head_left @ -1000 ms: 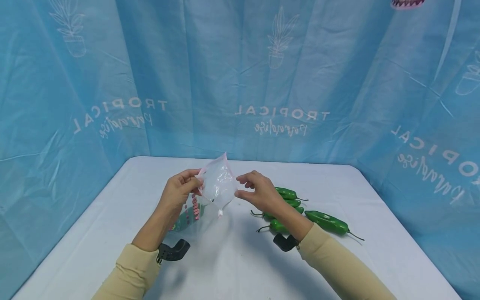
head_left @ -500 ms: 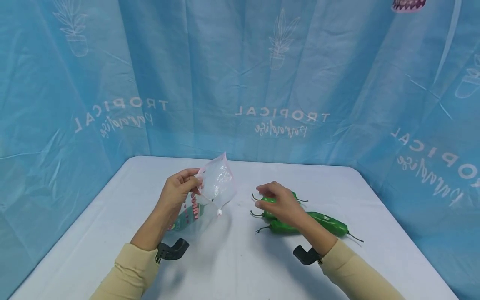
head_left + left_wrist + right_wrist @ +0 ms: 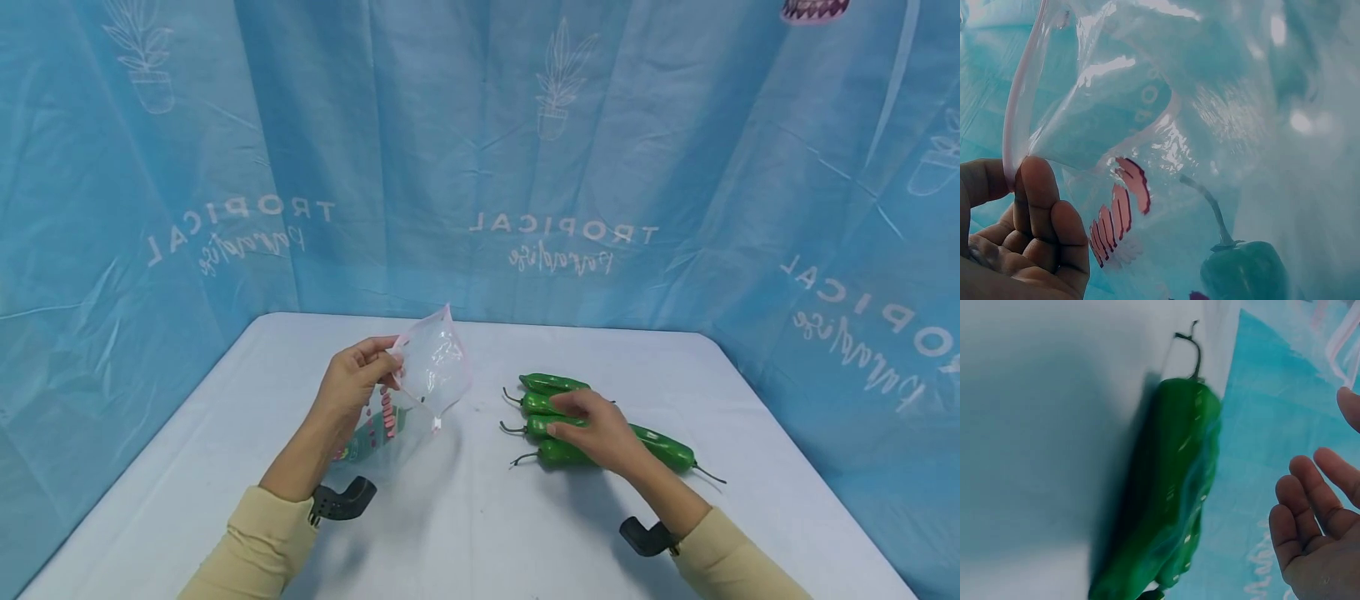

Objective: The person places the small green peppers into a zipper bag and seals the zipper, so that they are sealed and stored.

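My left hand pinches the rim of a clear zip bag with a pink-edged mouth. The bag's mouth gapes, and its zip slider hangs at the near corner. Inside the bag, in the left wrist view, a green pepper shows through the film beside red printed marks. Over a row of long green peppers hovers my right hand, its fingers parted and holding nothing. In the right wrist view a pepper lies apart from those fingers.
One more pepper lies slantwise at the row's right, its stem toward the table's right side. A white-covered table carries everything. Blue printed curtains rise behind and on both sides.
My right hand has let go of the bag's right edge and moved right and nearer, over the peppers. The left hand stays almost still with the bag.
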Demonstrator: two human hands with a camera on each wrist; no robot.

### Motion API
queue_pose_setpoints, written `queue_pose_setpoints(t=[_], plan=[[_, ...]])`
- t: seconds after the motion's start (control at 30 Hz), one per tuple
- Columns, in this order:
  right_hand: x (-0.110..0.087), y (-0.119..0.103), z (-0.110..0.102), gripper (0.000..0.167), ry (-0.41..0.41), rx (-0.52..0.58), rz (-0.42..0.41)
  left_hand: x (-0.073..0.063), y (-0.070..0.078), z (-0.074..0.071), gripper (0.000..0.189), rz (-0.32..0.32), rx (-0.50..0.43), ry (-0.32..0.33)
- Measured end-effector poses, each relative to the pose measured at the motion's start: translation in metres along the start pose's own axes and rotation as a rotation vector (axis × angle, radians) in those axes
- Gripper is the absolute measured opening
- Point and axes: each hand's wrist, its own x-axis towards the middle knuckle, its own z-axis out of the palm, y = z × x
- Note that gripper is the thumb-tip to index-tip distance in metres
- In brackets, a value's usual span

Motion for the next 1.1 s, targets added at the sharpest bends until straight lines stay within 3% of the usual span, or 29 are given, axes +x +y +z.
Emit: queue_pose_setpoints(t=[0.5,1.1], plan=[[-0.021,0.041,-0.009,0.045,-0.002,-0.014,0.072,0.0,0.0,0.0,0.037,-0.01,-0.003,0.002],[-0.028,0.064,-0.01,0.047,0.016,-0.071,0.136,0.0,-0.001,0.001,0.037,0.003,-0.001,0.001]])
